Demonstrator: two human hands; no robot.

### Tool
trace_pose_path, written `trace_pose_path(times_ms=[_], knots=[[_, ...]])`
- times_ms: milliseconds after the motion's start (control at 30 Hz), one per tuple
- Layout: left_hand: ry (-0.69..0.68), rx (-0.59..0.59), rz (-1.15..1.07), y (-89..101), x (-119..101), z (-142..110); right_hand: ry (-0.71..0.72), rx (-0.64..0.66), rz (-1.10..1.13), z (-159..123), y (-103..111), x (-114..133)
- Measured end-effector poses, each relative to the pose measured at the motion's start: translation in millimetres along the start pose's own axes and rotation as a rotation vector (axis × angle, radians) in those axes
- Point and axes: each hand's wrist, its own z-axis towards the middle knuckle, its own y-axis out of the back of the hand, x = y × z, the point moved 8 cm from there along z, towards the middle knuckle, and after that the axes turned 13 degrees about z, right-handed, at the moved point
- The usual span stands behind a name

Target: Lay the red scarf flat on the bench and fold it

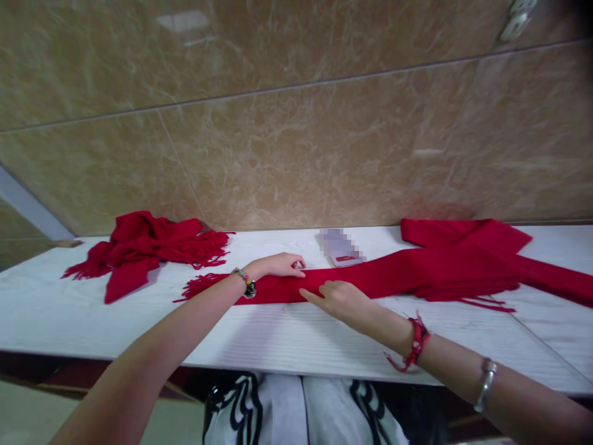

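1. Landmark: the red strip, lying lengthwise on the white tabletop in front of you, fringed at its left end.
2. Your right hand is over the strip's near side, index finger extended, others curled; whether it pinches cloth cannot be told.
3. Your left hand is at the strip's far side, fingers loosely bent, thumb apart, nothing seen held.
4. Step in hand, as judged: you are straightening the strip. The next move seems to call for light, even pressure, keeping its edges parallel.
5. Counted: two hands; three wrist pieces. A silver bangle and red braided band sit nearer you than the strip; a beaded bracelet is above it.
6. Counted: one pale box, partly obscured, at the strip's far edge.
7. Counted: one crumpled red heap beyond the strip's left end; one folded red bundle at its right end, number of cloths indeterminable.
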Motion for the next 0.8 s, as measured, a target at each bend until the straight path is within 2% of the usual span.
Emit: trace_pose_path(times_ms=[167,333,600,700,800], knots=[[-0.020,0.052,-0.080,-3.1,-11.1,20.8,0.001,-0.049,-0.020,-0.4,-2.6,-4.8],[-0.046,0.121,-0.203,-3.8,-22.1,29.3,0.057,-0.117,-0.047,-9.0,0.8,-4.0],[-0.056,0.155,-0.440,2.2,-29.5,41.2,-0.033,-0.137,-0.102,-12.0,9.8,-7.2],[-0.040,0.128,-0.524,9.0,-30.0,43.0,-0.091,-0.136,-0.117,-11.0,22.6,-11.2],[-0.031,0.060,-0.628,29.1,-34.1,42.2,-0.114,-0.127,-0.152,-12.0,48.9,-20.1]])
